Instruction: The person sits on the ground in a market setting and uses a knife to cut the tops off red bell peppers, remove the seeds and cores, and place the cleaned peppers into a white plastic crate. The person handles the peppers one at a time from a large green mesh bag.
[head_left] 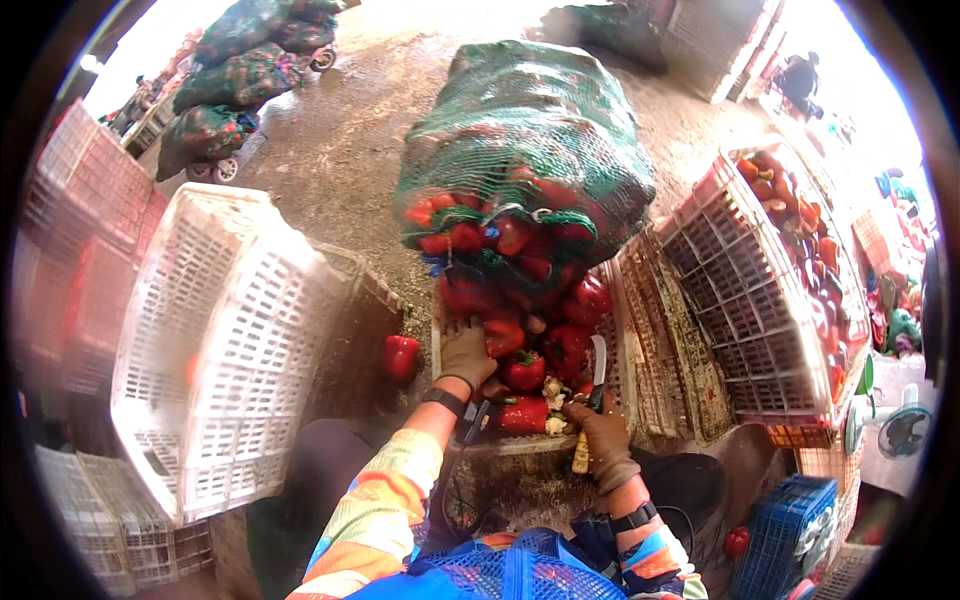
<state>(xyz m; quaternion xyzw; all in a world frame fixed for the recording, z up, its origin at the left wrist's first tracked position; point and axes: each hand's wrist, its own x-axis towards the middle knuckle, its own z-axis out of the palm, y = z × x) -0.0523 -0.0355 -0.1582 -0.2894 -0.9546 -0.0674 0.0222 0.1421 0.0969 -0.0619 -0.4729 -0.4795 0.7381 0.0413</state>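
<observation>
My left hand (467, 353), in a tan glove, reaches over the left side of a crate of red bell peppers. Its fingers are stretched out beside a red pepper (503, 336); whether they press on it is hard to see. In my right hand (608, 448), also gloved, is a knife (599, 362) with its blade pointing up and away from me. Its yellow handle end (581, 455) sticks out below the fist. Between my hands lie a whole pepper (523, 371), a pepper on its side (522, 416) and pale cut-off cores (555, 392).
A large green mesh sack (525, 130) of peppers rests over the crate's far end. White crates (225, 350) stand at the left. A white crate (745, 290) holds red peppers at the right, near a blue crate (790, 540). One loose pepper (401, 358) lies left.
</observation>
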